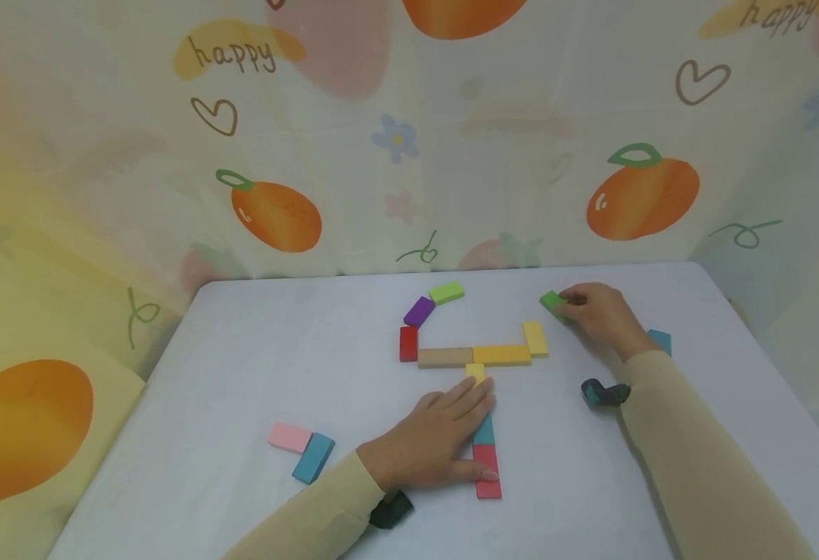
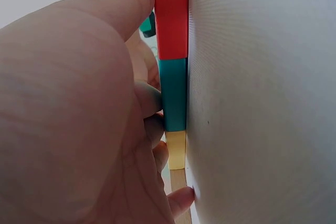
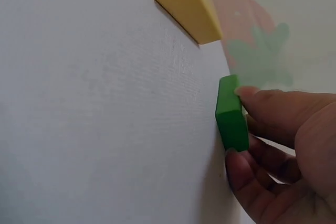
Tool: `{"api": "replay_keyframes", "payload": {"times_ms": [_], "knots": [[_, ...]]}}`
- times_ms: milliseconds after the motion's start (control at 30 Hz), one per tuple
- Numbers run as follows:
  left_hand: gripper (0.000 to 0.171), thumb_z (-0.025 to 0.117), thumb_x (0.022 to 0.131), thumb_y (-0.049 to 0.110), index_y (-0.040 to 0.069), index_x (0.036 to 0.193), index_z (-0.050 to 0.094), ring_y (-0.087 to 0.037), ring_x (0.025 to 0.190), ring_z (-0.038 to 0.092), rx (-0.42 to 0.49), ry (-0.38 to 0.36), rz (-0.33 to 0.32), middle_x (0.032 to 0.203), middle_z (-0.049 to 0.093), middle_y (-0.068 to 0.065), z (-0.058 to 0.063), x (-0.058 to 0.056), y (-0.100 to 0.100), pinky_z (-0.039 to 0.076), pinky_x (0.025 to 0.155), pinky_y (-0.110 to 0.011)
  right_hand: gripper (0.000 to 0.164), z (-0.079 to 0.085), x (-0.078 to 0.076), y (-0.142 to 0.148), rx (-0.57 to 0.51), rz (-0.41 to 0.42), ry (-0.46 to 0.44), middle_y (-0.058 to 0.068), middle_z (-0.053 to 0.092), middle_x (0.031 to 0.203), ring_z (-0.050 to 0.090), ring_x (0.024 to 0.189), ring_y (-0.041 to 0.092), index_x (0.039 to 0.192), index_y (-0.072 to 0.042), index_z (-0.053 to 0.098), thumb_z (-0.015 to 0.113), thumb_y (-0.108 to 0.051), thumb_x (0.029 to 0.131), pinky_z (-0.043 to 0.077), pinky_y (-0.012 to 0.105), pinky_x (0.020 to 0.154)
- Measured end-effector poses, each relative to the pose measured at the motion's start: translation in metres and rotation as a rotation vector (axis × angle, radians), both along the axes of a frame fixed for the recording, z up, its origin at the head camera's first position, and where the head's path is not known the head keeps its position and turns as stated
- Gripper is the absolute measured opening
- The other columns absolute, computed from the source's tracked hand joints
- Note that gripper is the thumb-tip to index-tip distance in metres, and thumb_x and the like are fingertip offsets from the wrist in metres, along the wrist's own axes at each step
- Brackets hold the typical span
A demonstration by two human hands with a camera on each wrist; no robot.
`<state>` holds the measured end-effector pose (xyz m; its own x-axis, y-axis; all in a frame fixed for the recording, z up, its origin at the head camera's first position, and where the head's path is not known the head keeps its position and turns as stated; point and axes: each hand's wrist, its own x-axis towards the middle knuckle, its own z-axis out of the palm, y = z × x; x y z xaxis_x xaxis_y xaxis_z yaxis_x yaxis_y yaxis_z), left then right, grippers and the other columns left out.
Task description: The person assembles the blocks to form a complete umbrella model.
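Note:
My right hand (image 1: 601, 315) pinches a green block (image 3: 232, 114) between thumb and fingers, at the table's back right. In the right wrist view the block is close to the white surface; whether it touches cannot be told. My left hand (image 1: 437, 439) lies with fingers extended over a column of blocks. Its thumb rests on the red block (image 1: 488, 459) at the near end, beside the teal block (image 2: 173, 95). The fingers partly cover the yellow block (image 1: 475, 371) at the far end. Above the column runs a row with a tan block (image 1: 446, 358) and an orange-yellow block (image 1: 502, 355).
At the row's left end stand a red block (image 1: 408, 344), a purple block (image 1: 419, 312) and a lime block (image 1: 447, 293). A yellow block (image 1: 535, 339) joins its right end. Pink (image 1: 290, 437) and blue (image 1: 313, 458) blocks lie left. Another blue block (image 1: 659, 342) is partly behind the right wrist.

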<state>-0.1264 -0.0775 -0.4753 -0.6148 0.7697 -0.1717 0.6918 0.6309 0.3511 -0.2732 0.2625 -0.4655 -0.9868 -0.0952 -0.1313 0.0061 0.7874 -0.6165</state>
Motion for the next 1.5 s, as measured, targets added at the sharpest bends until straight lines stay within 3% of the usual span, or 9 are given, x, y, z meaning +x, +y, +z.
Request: {"api": "replay_keyframes", "payload": {"times_ms": [200,367,667,1067,1500], "knots": [[0.100,0.054,0.102,0.075,0.019,0.176,0.017,-0.015,0.165,-0.005,-0.003,0.009,-0.002,0.182,0.002,0.006,-0.002,0.000,0.000,0.024,0.128,-0.052,0.048,0.001,-0.012,-0.009,0.018,0.015,-0.038,0.029,0.063,0.140,0.053,0.131,0.047,0.142,0.009,0.064,0.069,-0.025,0.108,0.040,0.064,0.115],[0.101,0.054,0.102,0.076,0.019,0.176,0.017,-0.016,0.165,-0.005,-0.003,0.023,-0.002,0.182,0.003,0.006,-0.003,0.000,0.000,0.024,0.128,-0.052,0.046,0.002,-0.019,-0.018,0.028,0.039,-0.037,0.026,0.065,0.133,0.055,0.122,0.044,0.144,0.003,0.065,0.070,-0.025,0.107,0.044,0.062,0.110],[0.101,0.054,0.102,0.075,0.017,0.176,0.018,-0.016,0.165,-0.005,-0.001,0.035,-0.005,0.182,0.003,0.005,-0.003,0.001,-0.001,0.023,0.128,-0.051,0.049,0.005,-0.029,-0.032,0.017,0.147,-0.001,0.026,0.068,0.126,0.060,0.114,0.041,0.148,0.000,0.063,0.075,-0.021,0.105,0.049,0.058,0.101],[0.100,0.055,0.102,0.075,0.019,0.176,0.019,-0.016,0.165,-0.003,-0.010,0.039,-0.009,0.182,0.004,0.006,-0.002,0.000,-0.001,0.026,0.127,-0.051,0.045,0.006,-0.033,-0.046,0.018,0.184,-0.038,0.026,0.066,0.133,0.060,0.118,0.042,0.146,-0.003,0.066,0.073,-0.023,0.106,0.051,0.059,0.102],[0.101,0.055,0.101,0.076,0.019,0.176,0.019,-0.017,0.165,-0.002,-0.022,0.055,-0.013,0.182,0.005,0.005,-0.003,0.000,0.000,0.028,0.126,-0.051,0.045,0.000,-0.035,-0.053,0.009,0.198,-0.072,0.024,0.066,0.130,0.059,0.112,0.039,0.147,-0.006,0.066,0.074,-0.025,0.107,0.053,0.055,0.098]]}}
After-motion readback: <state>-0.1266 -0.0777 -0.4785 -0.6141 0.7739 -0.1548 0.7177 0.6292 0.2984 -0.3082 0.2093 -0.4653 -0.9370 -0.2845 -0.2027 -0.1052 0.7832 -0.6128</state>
